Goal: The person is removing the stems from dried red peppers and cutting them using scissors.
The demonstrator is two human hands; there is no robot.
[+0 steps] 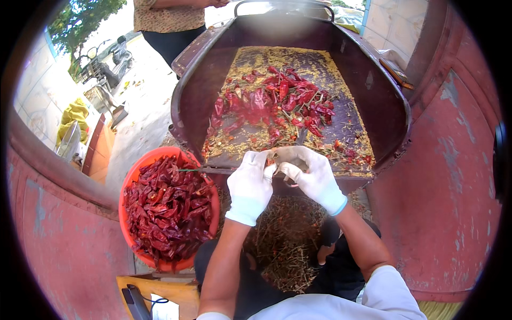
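My left hand, in a white knit glove, meets my gloved right hand over the front edge of a dark metal cart bed. A small orange-red piece, seemingly of dried chili pepper, shows at my left fingertips. My right thumb and forefinger curl close beside it; whether they grip it is hidden. Beyond my hands lies a loose heap of dried red chili peppers with stems, amid scattered yellow seeds. To my left stands an orange-red plastic basin heaped with dark red dried chilies.
Broken stems cover the ground between my legs. Red metal door panels with peeling paint flank me. A wooden stool or box carries a dark device. Another person stands beyond the cart's left side, near a parked two-wheeler.
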